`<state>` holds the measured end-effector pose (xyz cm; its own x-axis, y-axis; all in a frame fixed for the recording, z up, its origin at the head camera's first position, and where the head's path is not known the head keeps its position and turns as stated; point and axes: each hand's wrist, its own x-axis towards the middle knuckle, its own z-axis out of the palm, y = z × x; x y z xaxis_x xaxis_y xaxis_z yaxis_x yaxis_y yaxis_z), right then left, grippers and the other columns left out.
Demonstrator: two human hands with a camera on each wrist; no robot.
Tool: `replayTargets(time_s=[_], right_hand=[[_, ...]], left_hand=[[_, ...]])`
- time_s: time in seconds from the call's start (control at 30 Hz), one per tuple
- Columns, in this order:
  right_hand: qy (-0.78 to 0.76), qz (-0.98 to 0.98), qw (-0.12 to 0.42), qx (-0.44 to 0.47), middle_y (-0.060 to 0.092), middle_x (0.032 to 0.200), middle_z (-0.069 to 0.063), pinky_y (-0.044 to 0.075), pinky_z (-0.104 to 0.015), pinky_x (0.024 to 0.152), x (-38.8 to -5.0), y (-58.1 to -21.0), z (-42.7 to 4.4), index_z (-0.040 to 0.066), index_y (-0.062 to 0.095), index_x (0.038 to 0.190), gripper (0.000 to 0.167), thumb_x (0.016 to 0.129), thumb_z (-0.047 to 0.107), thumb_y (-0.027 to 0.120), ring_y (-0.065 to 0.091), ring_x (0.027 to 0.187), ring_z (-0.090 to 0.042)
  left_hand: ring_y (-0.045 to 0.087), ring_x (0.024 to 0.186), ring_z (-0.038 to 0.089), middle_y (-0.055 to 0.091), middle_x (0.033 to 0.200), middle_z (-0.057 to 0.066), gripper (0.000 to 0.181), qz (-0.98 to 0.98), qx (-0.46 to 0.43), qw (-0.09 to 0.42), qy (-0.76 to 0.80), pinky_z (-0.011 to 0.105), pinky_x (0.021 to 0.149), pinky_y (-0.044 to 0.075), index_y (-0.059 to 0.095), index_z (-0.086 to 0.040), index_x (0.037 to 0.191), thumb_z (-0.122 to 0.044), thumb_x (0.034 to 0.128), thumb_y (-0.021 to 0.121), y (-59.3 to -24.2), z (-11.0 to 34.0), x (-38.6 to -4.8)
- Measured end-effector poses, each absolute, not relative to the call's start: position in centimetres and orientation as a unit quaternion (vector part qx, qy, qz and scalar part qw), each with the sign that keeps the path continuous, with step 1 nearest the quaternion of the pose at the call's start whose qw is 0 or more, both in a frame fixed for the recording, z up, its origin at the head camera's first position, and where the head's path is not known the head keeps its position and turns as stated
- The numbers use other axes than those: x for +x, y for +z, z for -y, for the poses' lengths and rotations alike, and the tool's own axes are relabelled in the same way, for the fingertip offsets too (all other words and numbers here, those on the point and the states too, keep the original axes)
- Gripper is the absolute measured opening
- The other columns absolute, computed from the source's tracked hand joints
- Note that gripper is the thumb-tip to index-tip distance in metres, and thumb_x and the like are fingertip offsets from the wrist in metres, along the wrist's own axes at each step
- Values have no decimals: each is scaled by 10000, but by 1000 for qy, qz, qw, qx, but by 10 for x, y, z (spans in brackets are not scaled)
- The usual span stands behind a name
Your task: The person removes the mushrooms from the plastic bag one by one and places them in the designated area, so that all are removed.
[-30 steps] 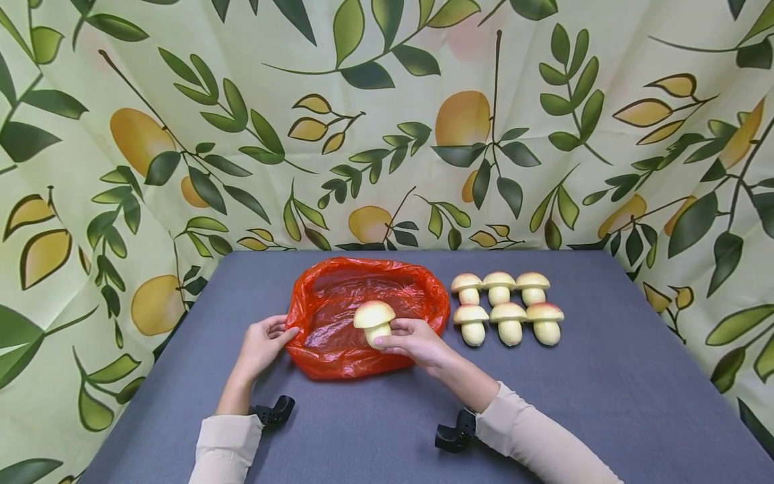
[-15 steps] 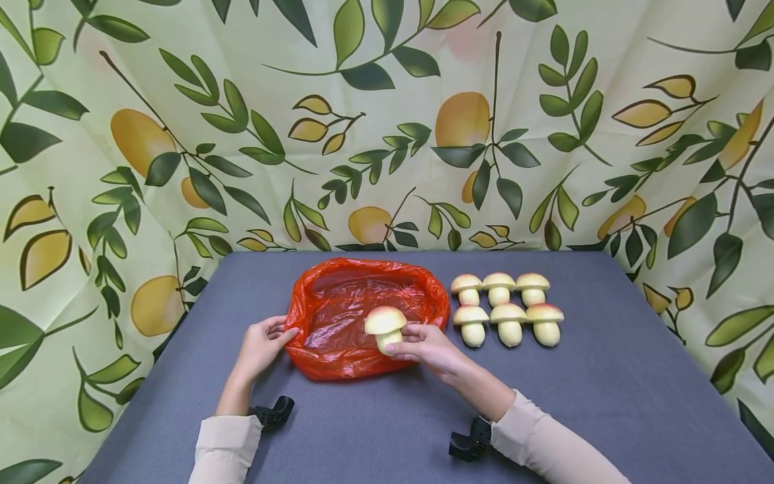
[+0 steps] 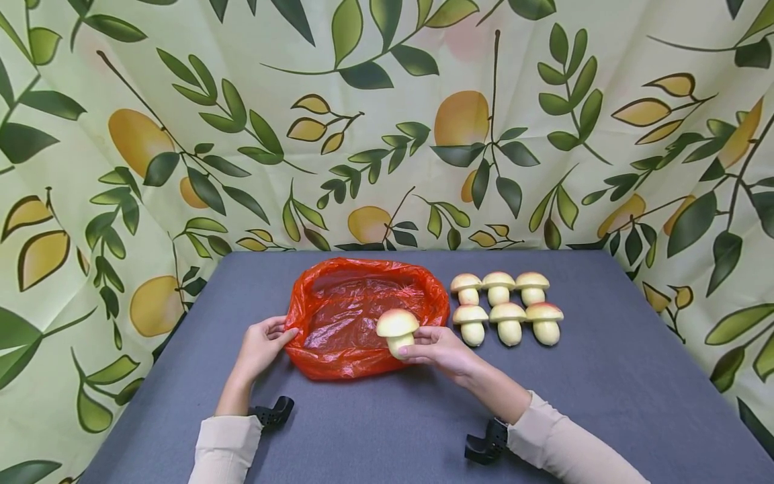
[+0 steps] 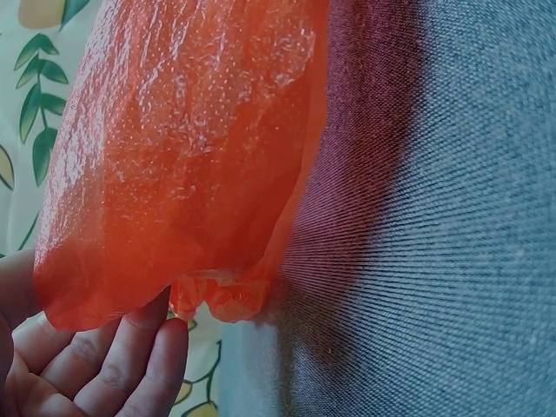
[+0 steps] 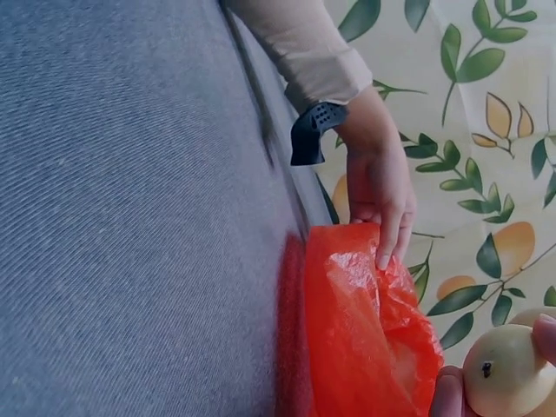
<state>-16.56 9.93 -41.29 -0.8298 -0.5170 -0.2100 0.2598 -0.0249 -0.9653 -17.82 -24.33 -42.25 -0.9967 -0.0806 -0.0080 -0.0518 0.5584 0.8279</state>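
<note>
A red plastic bag [image 3: 338, 366] lies on the table with its mouth spread wide. At its left rim my left hand [image 3: 263, 346] pinches the plastic between thumb and fingers; the left wrist view shows the bag's edge [image 4: 174, 174] in that grip. My right hand [image 3: 444, 351] holds a toy mushroom [image 3: 397, 326] by its stem, cap up, over the bag's right front rim. In the right wrist view the pale stem end of the mushroom [image 5: 504, 373] sits between thumb and fingers. Nothing can be seen inside the bag.
Several more mushrooms [image 3: 508, 321] lie in two rows on the grey-blue tabletop [image 3: 605, 403], right of the bag. A leaf-patterned cloth [image 3: 387, 134] hangs behind and beside the table. Each wrist carries a black camera mount [image 3: 486, 442].
My right hand has drawn the mushroom to the right and slightly toward me, from over the bag's middle to its right front rim. The left hand and the bag stay still.
</note>
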Motion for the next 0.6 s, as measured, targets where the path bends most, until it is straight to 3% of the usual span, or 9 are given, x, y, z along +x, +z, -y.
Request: replayTargets(time_s=[0.37,0.6], right_hand=[[-708,-640,281,-103,707,937,35,568,-272,863,-160,-410,-112,-215,425,1287,643,854,157,722,680,864,-40],[-706,-632,307,-87,706,945,52,562,-277,883,-157,-410,-122,-172,452,1279,596,853,146,719,683,883,-54]], left_hand=[[566,756,-125,696,1090,267,385,882,39,13,-469,67,692,464,608,89,1202,-129,893,677,-423,244,-178],[550,753,-149,696,1095,256,375,884,39,10,-466,59,710,461,610,72,1208,-144,906,663,-422,244,-179]])
